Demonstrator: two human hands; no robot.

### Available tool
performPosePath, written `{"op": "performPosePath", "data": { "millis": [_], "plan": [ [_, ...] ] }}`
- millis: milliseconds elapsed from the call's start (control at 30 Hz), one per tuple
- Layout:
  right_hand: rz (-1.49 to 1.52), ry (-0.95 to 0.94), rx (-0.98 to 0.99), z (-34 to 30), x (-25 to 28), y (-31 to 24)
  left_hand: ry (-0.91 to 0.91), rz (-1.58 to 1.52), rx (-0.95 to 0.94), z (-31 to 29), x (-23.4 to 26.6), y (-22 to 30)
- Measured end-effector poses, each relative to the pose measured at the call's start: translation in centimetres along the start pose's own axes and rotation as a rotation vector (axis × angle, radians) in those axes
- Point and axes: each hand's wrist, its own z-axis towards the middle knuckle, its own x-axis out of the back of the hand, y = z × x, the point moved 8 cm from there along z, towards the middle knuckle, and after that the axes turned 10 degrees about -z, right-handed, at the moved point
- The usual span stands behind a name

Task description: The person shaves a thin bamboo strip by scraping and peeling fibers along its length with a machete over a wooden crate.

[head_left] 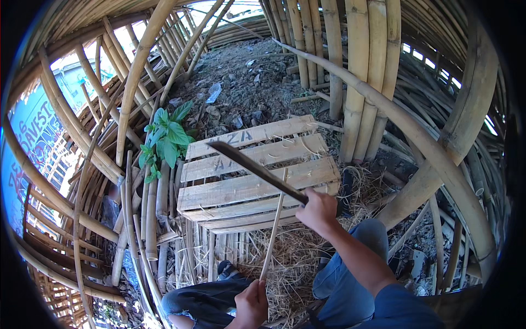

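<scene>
My right hand (319, 210) is closed round the handle of a machete (257, 172). Its long dark blade slants up and left above a slatted wooden crate (252, 183). Low in the view, my left hand (252, 303) grips the near end of a thin bamboo strip (272, 236). From there the strip runs up and away, and its far end lies over the crate's slats beneath the blade. Whether the blade touches the strip I cannot tell. A few pale shavings are scattered on the crate.
Bamboo shavings (287, 268) cover the ground between my legs. A leafy green plant (166, 137) stands at the crate's left. Upright bamboo poles (364, 71) rise behind it, and a long curved pole (405, 115) crosses on the right. Bamboo lies piled at left.
</scene>
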Motion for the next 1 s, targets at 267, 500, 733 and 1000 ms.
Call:
{"op": "performPosePath", "data": {
  "millis": [267, 500, 733, 1000],
  "plan": [
    [-0.003, 0.106, -0.028, 1.4, 0.7, 0.9, -0.026, -0.008, 0.030, -0.1, -0.3, -0.4],
    [-0.032, 0.082, -0.066, 2.2, 0.8, 2.4, 0.031, -0.120, 0.097, -1.7, -0.6, -4.4],
    [0.081, 0.135, -0.129, 0.7, 0.5, 3.0, 0.021, -0.137, 0.111, -1.0, -0.6, -4.4],
    [0.199, -0.003, -0.085, -1.0, -0.6, 1.8, -0.248, -0.520, 0.623, 0.3, -2.0, -5.4]
  ]
}}
